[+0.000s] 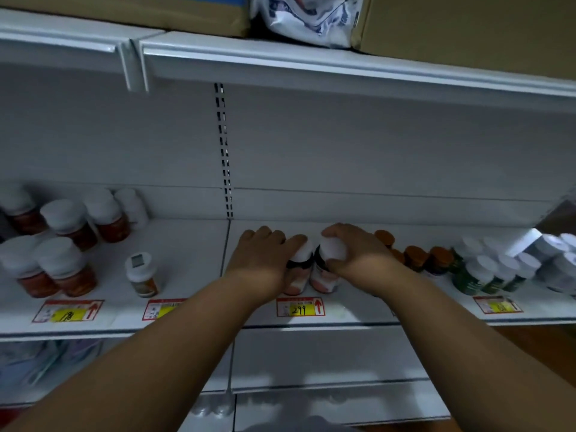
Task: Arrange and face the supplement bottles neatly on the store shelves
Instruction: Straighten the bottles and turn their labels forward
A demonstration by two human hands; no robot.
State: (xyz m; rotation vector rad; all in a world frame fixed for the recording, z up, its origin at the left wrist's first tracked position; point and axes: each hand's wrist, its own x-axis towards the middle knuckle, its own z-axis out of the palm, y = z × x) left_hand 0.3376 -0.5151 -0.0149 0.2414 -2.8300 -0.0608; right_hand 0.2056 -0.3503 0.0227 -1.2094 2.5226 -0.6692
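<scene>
Risk here, as we judge it, is a topple: the two pink-labelled bottles stand touching near the shelf (193,263) front edge, above the 299 price tag (300,307), and a sideways nudge could tip one off. Our left hand (265,257) curls narrowly over the left bottle (299,269), fingers on its white cap. Our right hand (352,254) clasps the right bottle (325,272) around cap and shoulder.

both arms stretched forward, left hand (265,255) and right hand (352,255) side by side, each grip curled closed, palms down
</scene>
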